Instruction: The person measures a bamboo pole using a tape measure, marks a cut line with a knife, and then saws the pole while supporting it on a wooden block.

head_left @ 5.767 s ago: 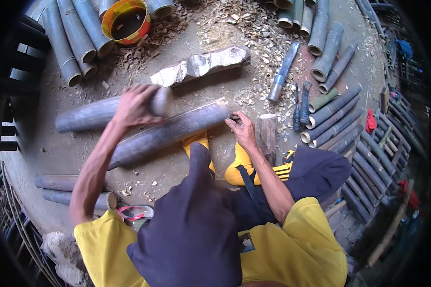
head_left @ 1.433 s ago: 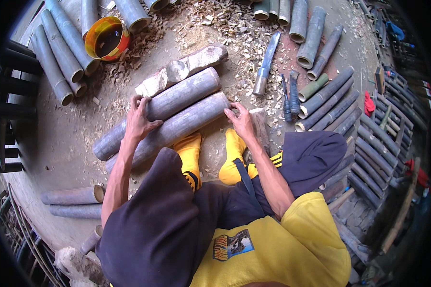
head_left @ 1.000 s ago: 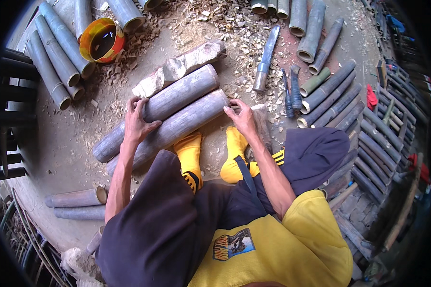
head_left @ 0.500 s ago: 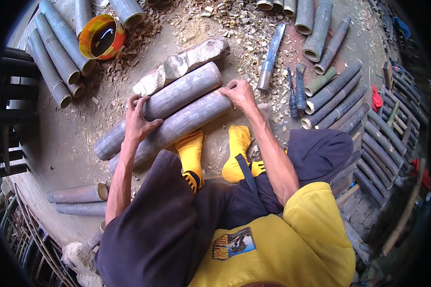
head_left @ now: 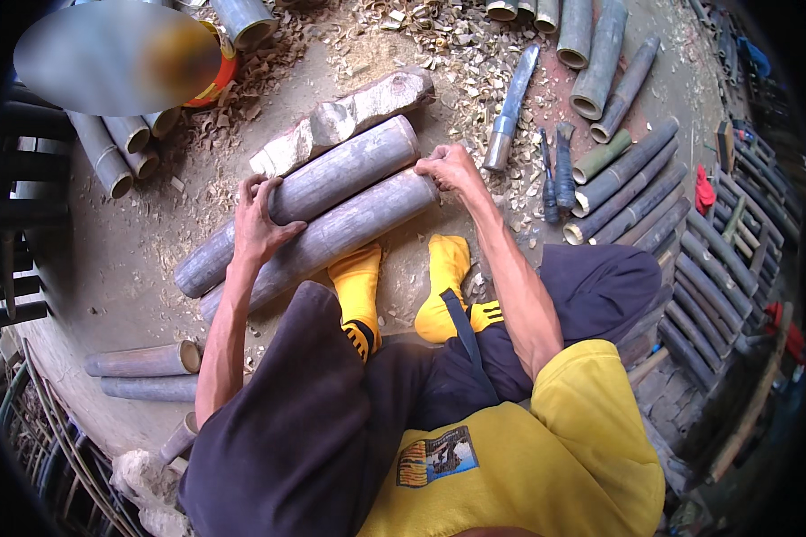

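Observation:
Two grey bamboo tubes lie side by side on the ground, slanting up to the right: a far tube (head_left: 349, 170) and a near tube (head_left: 358, 224). My left hand (head_left: 261, 219) straddles both, its fingers curled over the far tube and its thumb on the near one. At the right end of the near tube, my right hand (head_left: 450, 168) pinches the rim with fingertips together; the inside of that pinch is hidden. A rough pale wood block (head_left: 345, 118) lies against the far tube's outer side.
Beyond my right hand lie a large knife (head_left: 512, 107) and two dark-wrapped tools (head_left: 564, 166). Bamboo tubes (head_left: 631, 179) are stacked at right, others (head_left: 143, 360) lie at left. Wood chips (head_left: 448, 54) cover the far ground. A blur hides the upper left, partly covering an orange-rimmed container (head_left: 217, 85).
My right hand has shifted very slightly at the tube's end, its wrist a little lower. The left hand and both tubes stay nearly in place. A blurred patch now covers the upper left.

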Tool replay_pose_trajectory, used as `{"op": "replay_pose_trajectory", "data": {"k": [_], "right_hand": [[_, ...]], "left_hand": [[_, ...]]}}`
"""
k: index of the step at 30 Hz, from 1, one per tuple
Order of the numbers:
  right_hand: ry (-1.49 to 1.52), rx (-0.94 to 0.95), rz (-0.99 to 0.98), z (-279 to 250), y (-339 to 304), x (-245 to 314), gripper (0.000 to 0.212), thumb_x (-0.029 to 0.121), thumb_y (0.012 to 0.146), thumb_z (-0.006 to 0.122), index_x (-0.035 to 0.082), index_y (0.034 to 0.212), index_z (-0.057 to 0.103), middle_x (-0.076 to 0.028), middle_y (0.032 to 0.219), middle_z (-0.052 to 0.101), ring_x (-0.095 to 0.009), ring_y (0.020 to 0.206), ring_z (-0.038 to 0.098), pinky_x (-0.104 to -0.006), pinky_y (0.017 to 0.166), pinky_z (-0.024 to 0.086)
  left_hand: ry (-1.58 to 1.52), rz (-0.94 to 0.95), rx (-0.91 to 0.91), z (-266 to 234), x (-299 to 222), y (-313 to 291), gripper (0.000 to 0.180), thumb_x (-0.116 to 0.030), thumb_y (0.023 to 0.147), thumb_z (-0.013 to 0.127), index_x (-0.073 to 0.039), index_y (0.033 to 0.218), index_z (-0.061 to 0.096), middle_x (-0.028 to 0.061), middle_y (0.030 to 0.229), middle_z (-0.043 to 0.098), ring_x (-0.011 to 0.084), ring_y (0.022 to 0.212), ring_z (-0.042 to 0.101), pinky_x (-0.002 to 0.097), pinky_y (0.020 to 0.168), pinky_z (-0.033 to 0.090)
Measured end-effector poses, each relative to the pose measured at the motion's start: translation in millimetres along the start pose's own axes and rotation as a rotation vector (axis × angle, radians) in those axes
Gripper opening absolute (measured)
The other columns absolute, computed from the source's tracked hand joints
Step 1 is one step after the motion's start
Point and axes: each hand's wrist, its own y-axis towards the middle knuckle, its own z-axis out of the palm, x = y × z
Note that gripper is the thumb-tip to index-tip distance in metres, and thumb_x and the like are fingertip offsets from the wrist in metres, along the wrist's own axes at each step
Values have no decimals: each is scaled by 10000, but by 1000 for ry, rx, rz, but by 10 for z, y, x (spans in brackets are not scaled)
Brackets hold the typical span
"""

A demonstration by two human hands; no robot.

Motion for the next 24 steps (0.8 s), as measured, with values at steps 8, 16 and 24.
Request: {"op": "replay_pose_trajectory", "data": {"k": [8, 16, 24], "right_hand": [[117, -19, -12, 45, -125, 10, 283, 254, 604, 747, 2, 640, 623, -83, 590, 612, -159, 535, 554, -306, 511, 444], [182, -105, -114, 88, -133, 24, 243, 207, 644, 732, -6, 640, 614, -65, 585, 596, -128, 551, 529, -295, 516, 425], [234, -33, 21, -11, 57, -164, 193, 177, 691, 726, 17, 731, 625, -28, 640, 583, -107, 511, 493, -259, 455, 389]], "left_hand": [[9, -6, -12, 32, 48, -27, 746, -170, 515, 854, -90, 1186, 539, 132, 1235, 402, 319, 1135, 481, 392, 984, 424], [45, -17, -39, 12, 17, -24, 769, -220, 488, 856, -98, 1185, 554, 142, 1246, 427, 340, 1115, 502, 417, 950, 450], [43, 42, -99, 58, 90, 22, 786, -291, 501, 826, -94, 1202, 531, 152, 1264, 431, 338, 1107, 494, 438, 949, 411]]}}
